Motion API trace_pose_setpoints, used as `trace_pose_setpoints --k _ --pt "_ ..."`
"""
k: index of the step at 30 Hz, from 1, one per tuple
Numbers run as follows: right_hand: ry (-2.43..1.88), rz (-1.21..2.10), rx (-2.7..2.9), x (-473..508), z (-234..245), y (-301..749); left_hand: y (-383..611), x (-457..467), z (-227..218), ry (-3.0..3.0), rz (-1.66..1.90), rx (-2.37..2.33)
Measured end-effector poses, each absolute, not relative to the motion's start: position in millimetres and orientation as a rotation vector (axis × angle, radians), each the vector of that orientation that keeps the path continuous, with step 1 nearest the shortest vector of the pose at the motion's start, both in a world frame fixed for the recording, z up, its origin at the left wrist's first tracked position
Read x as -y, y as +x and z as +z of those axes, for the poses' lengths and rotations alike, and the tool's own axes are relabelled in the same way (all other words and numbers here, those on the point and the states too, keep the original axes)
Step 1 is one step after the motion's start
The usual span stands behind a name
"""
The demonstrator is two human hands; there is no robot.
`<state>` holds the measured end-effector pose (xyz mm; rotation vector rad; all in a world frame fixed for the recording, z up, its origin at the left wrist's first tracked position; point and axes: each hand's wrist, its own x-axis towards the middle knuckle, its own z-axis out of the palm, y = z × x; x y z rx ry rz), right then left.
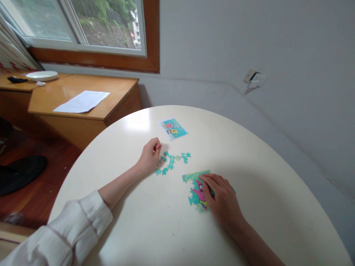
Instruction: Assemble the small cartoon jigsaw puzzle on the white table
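Note:
A partly joined jigsaw puzzle (195,186) with a pink cartoon figure on teal lies on the round cream table (155,229). My right hand (220,199) rests flat on its right side, fingers stretched toward the top edge. Several loose teal puzzle pieces (173,160) lie scattered just left of it. My left hand (151,155) sits beside those pieces with fingers curled in a pinch; what it holds, if anything, is too small to name. A small reference picture card (173,128) lies farther back on the table.
A wooden desk (83,114) stands at the back left, bearing a white paper sheet (82,101) and a white plate (42,75). A window is above it. A grey wall with a white socket (254,78) runs along the right. A dark round object (19,173) lies on the floor.

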<state>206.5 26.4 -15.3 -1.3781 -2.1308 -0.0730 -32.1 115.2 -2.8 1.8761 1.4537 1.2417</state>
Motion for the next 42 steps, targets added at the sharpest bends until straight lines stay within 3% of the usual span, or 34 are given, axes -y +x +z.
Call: trace_pose_setpoints --k 12,21,42 --pt "-1.375 -0.087 2.14 -25.7 -13.9 206.3 -33.3 -113.1 0.3 1.778 1.219 -1.546" --pt "-1.356 -0.099 2.156 -26.6 -15.3 207.9 -41.7 -114.8 3.9 2.166 0.657 -1.482" --pt "-1.38 -0.071 2.146 -26.6 -14.5 207.0 -43.5 -118.5 11.6 2.142 0.463 -1.573"
